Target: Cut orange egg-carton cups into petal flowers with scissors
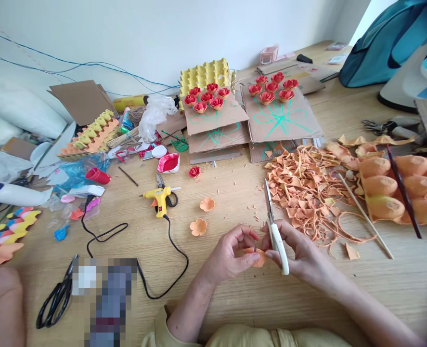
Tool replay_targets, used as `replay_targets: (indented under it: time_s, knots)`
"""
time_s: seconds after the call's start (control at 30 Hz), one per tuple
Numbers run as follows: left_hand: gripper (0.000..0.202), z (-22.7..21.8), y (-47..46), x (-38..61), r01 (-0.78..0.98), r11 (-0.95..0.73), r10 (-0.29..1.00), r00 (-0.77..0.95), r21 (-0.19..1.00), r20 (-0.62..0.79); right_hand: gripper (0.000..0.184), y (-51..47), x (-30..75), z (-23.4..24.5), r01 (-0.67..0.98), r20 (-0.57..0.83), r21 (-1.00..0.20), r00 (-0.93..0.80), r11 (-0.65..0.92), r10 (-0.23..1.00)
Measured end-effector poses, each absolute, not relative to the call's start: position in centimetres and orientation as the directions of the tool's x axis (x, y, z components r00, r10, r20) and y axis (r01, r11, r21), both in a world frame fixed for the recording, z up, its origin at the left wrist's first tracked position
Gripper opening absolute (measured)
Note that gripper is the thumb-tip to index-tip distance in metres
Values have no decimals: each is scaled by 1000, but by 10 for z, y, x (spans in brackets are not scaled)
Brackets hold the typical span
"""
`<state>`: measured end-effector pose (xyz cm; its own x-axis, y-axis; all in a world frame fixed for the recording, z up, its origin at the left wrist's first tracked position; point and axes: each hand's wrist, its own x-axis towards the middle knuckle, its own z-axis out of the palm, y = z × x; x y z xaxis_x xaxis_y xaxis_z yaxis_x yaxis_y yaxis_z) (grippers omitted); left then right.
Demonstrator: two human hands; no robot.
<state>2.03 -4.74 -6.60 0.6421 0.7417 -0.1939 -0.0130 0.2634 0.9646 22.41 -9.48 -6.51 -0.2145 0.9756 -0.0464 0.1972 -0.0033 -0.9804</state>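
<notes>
My left hand [231, 253] pinches an orange egg-carton piece [259, 258] between thumb and fingers, low over the table. White-handled scissors [278, 243] are gripped in my right hand [296, 246], their blades pointing away from me and up. The fingertips of that hand also reach the edge of the piece. Beyond my left hand lie two cut orange petal cups [198, 227], one behind the other. To the right spreads a heap of orange carton scraps [300, 188]. A single red-painted flower [194, 171] rests farther back.
A yellow glue gun [159, 198] trails its black cord across the left side. Black scissors [56, 301] lie front left, near another person's arm [0, 303]. Red flowers top cardboard stacks [285, 118] at the back. An orange egg carton [382, 188] and a stick [367, 217] are right.
</notes>
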Motion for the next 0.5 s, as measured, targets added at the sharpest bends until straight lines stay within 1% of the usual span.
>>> replay_targets:
  time_s: [0.07, 0.17, 0.27, 0.33, 0.37, 0.5]
  knots:
    - [27, -67, -48, 22, -19, 275, 732, 653, 961, -197, 13, -95, 221, -65, 180, -49, -984, -216, -9, 975]
    - [33, -70, -48, 22, -57, 325, 725, 656, 944, -210, 20, -95, 219, -69, 93, -91, -993, -239, -71, 967]
    - [51, -73, -49, 23, -125, 367, 717, 669, 922, -195, 30, -96, 219, -75, 6, -131, -991, -216, -133, 968]
    - [64, -73, -50, 24, -136, 380, 724, 660, 915, -202, 34, -96, 219, -76, -26, -133, -990, -166, -139, 977]
    - [67, -73, -51, 25, -138, 390, 728, 652, 910, -213, 35, -95, 219, -76, -37, -131, -990, -141, -137, 981]
    - [63, -72, -52, 28, -195, 471, 725, 642, 860, -251, 41, -93, 217, -70, -59, -122, -990, -78, -127, 989]
